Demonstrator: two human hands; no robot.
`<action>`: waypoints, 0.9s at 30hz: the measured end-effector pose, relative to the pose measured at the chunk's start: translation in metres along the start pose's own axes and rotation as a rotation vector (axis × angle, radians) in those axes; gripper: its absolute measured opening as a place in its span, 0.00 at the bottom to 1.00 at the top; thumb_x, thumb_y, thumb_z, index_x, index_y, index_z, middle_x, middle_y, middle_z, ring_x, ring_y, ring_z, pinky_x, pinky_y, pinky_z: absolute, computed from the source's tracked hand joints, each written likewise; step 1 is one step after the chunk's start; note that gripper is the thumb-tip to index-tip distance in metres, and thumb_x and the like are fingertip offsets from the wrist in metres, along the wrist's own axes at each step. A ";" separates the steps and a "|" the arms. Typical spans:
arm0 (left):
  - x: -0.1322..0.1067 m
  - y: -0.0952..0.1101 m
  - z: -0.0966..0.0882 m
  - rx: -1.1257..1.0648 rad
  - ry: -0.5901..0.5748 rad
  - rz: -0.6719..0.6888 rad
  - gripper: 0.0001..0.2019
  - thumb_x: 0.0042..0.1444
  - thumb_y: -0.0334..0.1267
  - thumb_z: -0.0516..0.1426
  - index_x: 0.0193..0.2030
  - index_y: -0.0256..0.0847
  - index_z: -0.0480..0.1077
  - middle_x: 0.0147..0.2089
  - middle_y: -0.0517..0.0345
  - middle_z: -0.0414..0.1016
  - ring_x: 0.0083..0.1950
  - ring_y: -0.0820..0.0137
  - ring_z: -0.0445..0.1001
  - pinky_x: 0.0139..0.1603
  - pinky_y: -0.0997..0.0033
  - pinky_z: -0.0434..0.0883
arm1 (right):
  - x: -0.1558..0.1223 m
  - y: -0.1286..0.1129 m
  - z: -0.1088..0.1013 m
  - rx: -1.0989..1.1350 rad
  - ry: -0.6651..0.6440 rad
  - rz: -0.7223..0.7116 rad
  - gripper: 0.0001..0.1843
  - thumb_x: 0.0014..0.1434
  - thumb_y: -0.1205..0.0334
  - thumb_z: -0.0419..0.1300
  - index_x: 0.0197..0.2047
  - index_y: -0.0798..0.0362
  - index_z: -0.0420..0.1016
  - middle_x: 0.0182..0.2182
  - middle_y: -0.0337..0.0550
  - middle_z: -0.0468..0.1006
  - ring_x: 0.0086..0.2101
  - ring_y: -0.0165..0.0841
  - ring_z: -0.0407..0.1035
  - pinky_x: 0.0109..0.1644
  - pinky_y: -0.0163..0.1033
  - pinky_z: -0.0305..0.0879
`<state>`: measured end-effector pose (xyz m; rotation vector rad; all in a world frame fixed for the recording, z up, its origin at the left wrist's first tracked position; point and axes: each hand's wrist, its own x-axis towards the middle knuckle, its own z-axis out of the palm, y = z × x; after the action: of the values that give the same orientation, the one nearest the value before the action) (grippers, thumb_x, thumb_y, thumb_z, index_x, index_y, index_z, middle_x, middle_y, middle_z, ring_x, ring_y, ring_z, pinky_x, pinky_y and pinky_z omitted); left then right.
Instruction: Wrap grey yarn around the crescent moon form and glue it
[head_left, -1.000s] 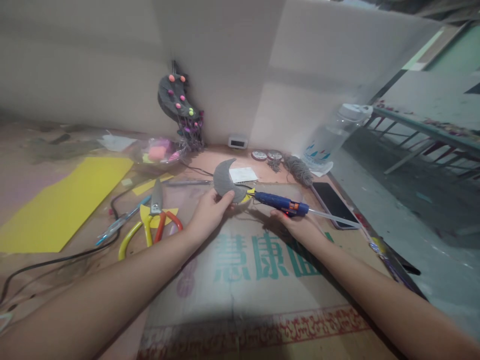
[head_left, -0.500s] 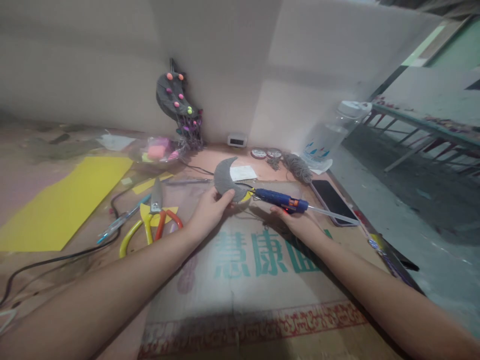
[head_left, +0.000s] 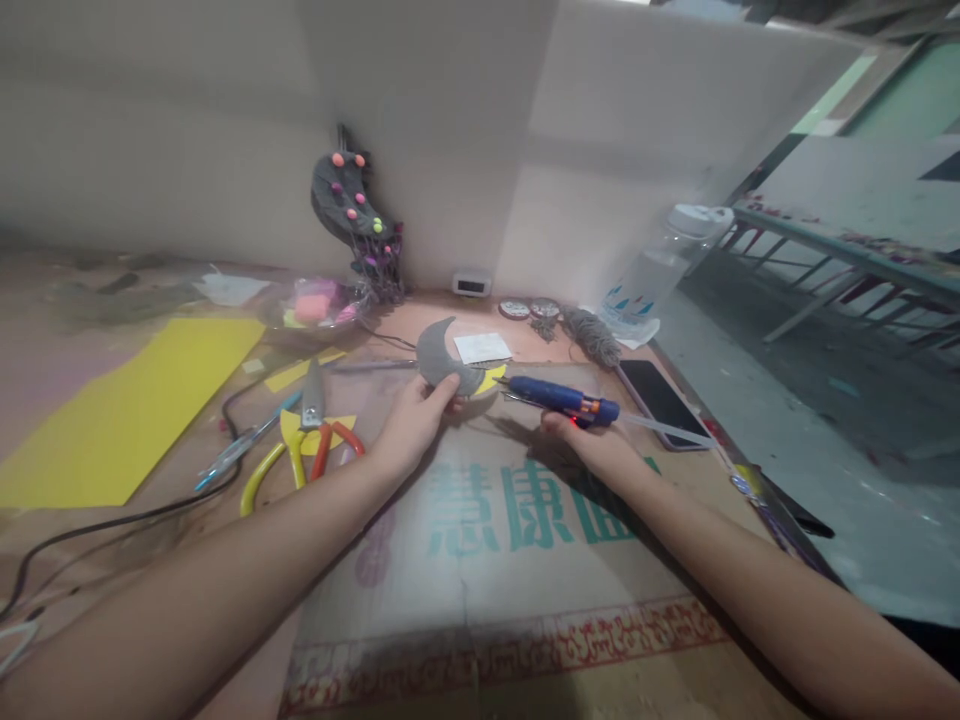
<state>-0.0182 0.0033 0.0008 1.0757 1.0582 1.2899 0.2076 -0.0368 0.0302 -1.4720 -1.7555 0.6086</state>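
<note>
My left hand (head_left: 421, 418) pinches a grey crescent moon (head_left: 439, 355) by its lower part, thumb on top. A bit of yellow (head_left: 491, 379) shows at the crescent's lower right tip. My right hand (head_left: 592, 440) is wrapped round a blue glue gun (head_left: 551, 396) with a clear glue stick (head_left: 667, 429) poking out of its back and a small red light glowing. The gun's nozzle points left, a short gap away from the crescent's tip. Behind the crescent lies a small white paper (head_left: 482, 347).
Scissors (head_left: 311, 410) with yellow and orange handles, a pen (head_left: 247, 440) and a yellow sheet (head_left: 142, 400) lie left. A decorated grey moon (head_left: 345, 195) leans on the wall. Grey yarn (head_left: 591, 335), a phone (head_left: 664, 402) and a water bottle (head_left: 652, 275) stand or lie right.
The crescent in my left hand has shifted slightly left, away from the glue gun's nozzle. A gap now shows between them, with more of the yellow bit visible. Both grips stay the same.
</note>
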 end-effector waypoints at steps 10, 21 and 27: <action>-0.001 0.001 0.003 -0.004 -0.030 0.004 0.16 0.49 0.47 0.61 0.34 0.34 0.71 0.26 0.60 0.73 0.25 0.74 0.69 0.29 0.74 0.66 | 0.044 -0.007 -0.033 -0.063 0.134 -0.008 0.21 0.57 0.45 0.58 0.38 0.55 0.78 0.32 0.45 0.80 0.34 0.36 0.73 0.41 0.39 0.67; 0.003 -0.001 0.000 -0.005 -0.059 0.021 0.14 0.52 0.46 0.60 0.35 0.35 0.71 0.27 0.60 0.72 0.27 0.73 0.68 0.30 0.74 0.66 | 0.105 0.017 -0.002 -0.064 0.068 0.012 0.18 0.55 0.50 0.59 0.34 0.58 0.78 0.34 0.50 0.81 0.35 0.38 0.74 0.44 0.41 0.67; 0.001 0.001 0.001 -0.024 -0.033 0.024 0.14 0.52 0.47 0.60 0.35 0.36 0.70 0.27 0.61 0.71 0.27 0.73 0.67 0.30 0.74 0.65 | 0.056 0.010 -0.012 0.012 0.062 0.051 0.19 0.57 0.47 0.56 0.30 0.55 0.75 0.32 0.47 0.80 0.36 0.37 0.74 0.43 0.41 0.68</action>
<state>-0.0173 0.0048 0.0017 1.0914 1.0056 1.2969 0.2199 0.0188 0.0434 -1.5162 -1.6687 0.5925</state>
